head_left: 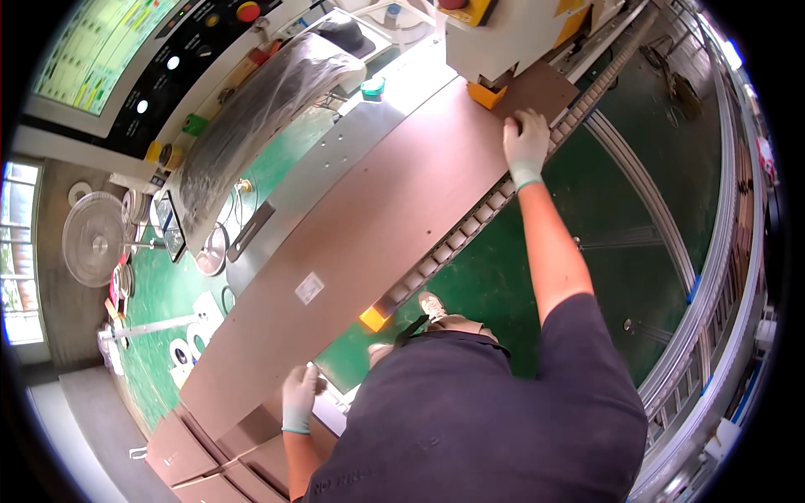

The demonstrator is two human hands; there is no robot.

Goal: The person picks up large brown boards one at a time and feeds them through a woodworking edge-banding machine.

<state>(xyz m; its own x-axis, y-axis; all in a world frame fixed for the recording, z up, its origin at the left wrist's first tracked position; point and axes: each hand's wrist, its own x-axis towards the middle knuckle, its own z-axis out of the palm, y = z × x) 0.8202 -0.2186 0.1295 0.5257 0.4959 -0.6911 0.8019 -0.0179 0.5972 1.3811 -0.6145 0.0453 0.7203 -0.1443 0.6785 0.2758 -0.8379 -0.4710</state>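
A long brown panel (pixel 369 226) with a small white label (pixel 309 288) lies slantwise in front of me, from the lower left up to the machine at the top right. My left hand (pixel 299 396), in a pale glove, is at the panel's near edge towards its left end. Its fingers curl at that edge, partly hidden. Further up, my gloved right hand (pixel 526 147) has bent fingers on the near edge close to the machine, over the roller track. Both hands appear to grip the panel.
A row of rollers (pixel 457 239) runs along the panel's near side, with a yellow block (pixel 375 317) at its end. A yellow and white machine head (pixel 511 38) stands over the far end. More brown panels (pixel 189 453) are stacked at lower left. A control screen (pixel 101 50) is upper left.
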